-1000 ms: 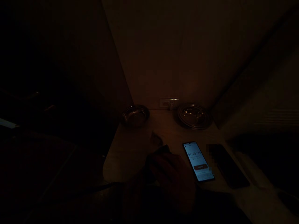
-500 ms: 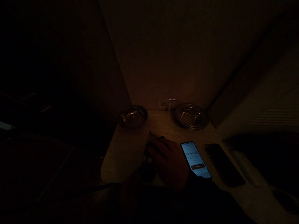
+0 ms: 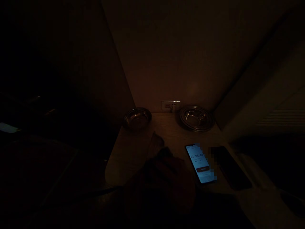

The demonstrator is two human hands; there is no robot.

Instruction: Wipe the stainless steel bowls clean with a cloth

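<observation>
The light is very dim. My right hand (image 3: 175, 178) is over the near part of the small wooden table (image 3: 121, 159), its fingers curled around something dark that I cannot make out. Beyond its knuckles a pointed brownish shape (image 3: 155, 143) shows; whether it is a thing or a shadow is unclear. My left hand (image 3: 133, 197) is barely visible, low and to the left, close against the right one, and its fingers are lost in the dark. Right of my right hand lies a lit phone (image 3: 199, 163) with a timer on its screen.
At the table's back left stands a shiny metal bowl (image 3: 137, 119), and at the back right a stack of metal dishes (image 3: 196, 119). Between them a socket plate (image 3: 171, 105) is on the wall. A dark flat phone-like slab (image 3: 234, 171) lies right of the lit phone.
My right hand has moved down towards me and is darker. More of the pointed shape shows beyond it. The lit phone is less covered at its lower end, and its timer has advanced.
</observation>
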